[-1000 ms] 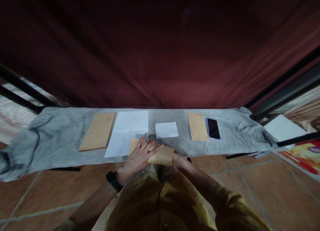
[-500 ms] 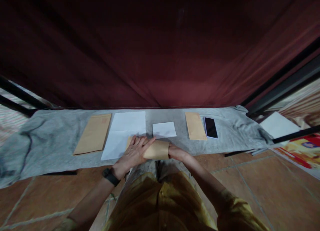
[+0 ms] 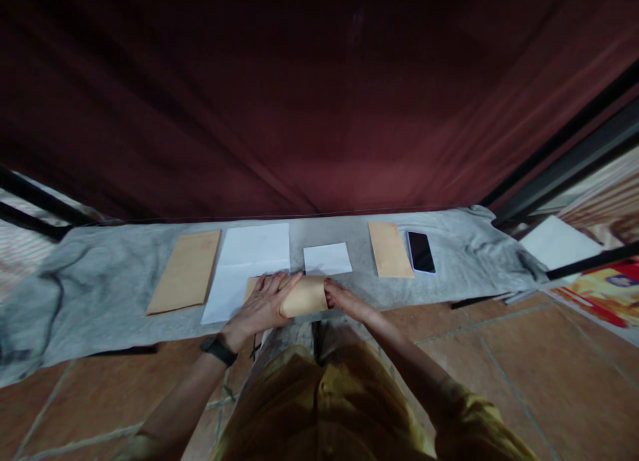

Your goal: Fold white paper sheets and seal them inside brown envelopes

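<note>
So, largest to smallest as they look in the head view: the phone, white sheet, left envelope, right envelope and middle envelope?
1. White sheet, though partly covered
2. Left envelope
3. Right envelope
4. Phone
Unranked: middle envelope, partly hidden by the left hand.

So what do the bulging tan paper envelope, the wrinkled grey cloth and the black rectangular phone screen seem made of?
Bulging tan paper envelope: probably matt kraft, given its plain brown face and thin edge.
Wrinkled grey cloth: soft fabric, perhaps plush, from its folds and mottling.
Black rectangular phone screen: likely glass, smooth, being uniformly dark.
</note>
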Available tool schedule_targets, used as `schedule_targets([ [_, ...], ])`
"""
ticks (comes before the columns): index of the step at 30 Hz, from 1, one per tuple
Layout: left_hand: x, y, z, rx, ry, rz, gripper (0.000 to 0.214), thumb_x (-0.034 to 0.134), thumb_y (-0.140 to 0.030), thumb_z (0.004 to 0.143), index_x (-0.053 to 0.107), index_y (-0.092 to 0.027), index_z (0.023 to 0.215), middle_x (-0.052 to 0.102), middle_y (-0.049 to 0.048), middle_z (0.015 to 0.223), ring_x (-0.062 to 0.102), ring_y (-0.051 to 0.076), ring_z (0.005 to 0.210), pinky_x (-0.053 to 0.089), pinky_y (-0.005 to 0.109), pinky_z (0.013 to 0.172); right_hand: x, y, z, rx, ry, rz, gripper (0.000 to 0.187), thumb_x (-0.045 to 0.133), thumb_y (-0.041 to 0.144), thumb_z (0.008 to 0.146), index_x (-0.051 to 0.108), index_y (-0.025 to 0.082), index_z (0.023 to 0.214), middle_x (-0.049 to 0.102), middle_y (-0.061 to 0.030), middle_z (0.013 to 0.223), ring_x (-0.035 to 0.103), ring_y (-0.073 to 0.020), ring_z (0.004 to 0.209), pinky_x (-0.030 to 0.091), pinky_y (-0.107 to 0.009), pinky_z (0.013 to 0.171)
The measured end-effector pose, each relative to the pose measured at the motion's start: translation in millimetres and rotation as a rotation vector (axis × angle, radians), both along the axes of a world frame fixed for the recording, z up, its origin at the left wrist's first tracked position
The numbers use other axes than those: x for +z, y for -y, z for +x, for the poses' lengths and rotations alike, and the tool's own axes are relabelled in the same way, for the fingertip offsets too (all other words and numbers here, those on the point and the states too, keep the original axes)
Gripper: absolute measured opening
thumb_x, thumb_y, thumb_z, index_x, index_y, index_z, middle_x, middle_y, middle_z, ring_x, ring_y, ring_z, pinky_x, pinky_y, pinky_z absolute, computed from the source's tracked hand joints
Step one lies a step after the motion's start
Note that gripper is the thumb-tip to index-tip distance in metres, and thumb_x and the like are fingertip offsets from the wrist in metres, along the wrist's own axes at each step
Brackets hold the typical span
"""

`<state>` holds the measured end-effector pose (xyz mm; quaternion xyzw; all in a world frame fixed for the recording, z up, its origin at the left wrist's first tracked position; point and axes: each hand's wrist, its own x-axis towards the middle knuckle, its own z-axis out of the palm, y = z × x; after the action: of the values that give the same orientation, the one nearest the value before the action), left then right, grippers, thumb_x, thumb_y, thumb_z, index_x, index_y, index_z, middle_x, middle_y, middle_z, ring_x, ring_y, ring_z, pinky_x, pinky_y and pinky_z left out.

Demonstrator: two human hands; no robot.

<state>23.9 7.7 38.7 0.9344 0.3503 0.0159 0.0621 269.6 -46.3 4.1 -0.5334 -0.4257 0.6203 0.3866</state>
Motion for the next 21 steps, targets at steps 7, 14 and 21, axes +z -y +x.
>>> schedule_targets([
  [7, -0.2, -1.5, 3.5, -0.001, 0.091, 0.008, 0.109, 0.072, -0.034, 0.071, 0.012, -0.024, 0.161, 0.052, 0.0143, 0.14, 0.046, 0.033, 0.133, 0.025, 0.053, 0.119, 5.1, 1.3, 5.6, -0.028, -0.071, 0.054, 0.027, 0.057, 0.045, 0.089, 0.07, 0.023, 0.099, 0.074, -0.0034, 0.093, 0.069, -0.0198, 0.091, 0.054, -0.034, 0.085],
  [14, 2.6, -1.9, -3.6, 0.122, 0.13, 0.064, 0.108, 0.072, -0.038, 0.074, 0.01, -0.023, 0.161, 0.054, 0.0142, 0.137, 0.05, 0.035, 0.13, 0.028, 0.056, 0.117, 5.6, -22.4, 48.6, -0.329, 0.306, 0.15, 0.024, 0.048, 0.034, 0.095, 0.064, 0.019, 0.104, 0.07, -0.0083, 0.101, 0.067, -0.0196, 0.091, 0.054, -0.033, 0.082],
  [21, -1.7, -3.7, -5.7, 0.194, 0.158, 0.114, 0.107, 0.07, -0.041, 0.077, 0.006, -0.023, 0.161, 0.054, 0.0143, 0.136, 0.051, 0.036, 0.129, 0.031, 0.056, 0.115, 8.3, -54.9, 49.6, -0.339, 1.123, 0.032, 0.041, 0.063, 0.041, 0.091, 0.057, 0.015, 0.122, 0.062, -0.0167, 0.122, 0.062, -0.0264, 0.112, 0.05, -0.031, 0.089],
])
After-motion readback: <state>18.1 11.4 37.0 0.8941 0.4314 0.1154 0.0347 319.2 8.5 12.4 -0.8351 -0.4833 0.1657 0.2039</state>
